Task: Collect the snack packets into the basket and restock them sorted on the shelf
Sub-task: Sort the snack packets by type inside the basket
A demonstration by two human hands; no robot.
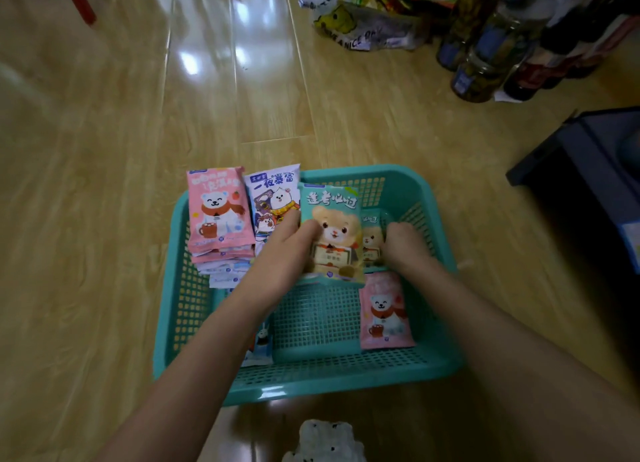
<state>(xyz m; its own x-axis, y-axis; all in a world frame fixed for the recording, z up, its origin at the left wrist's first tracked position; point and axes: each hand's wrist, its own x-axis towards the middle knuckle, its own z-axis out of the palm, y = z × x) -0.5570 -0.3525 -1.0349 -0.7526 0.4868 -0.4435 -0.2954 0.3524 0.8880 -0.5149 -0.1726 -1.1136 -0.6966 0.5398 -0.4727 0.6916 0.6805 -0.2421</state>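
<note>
Inside the basket (311, 389), at its far side, the left hand (287, 250) is gripping a green packet (330, 229) upright, probably to keep like kinds together. The right hand (403, 245) is reaching down beside it, and I cannot tell whether it is holding anything.

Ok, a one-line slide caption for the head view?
Left hand grips a teal packet in the basket, right hand beside it; pink stack and white stack at left.
</note>
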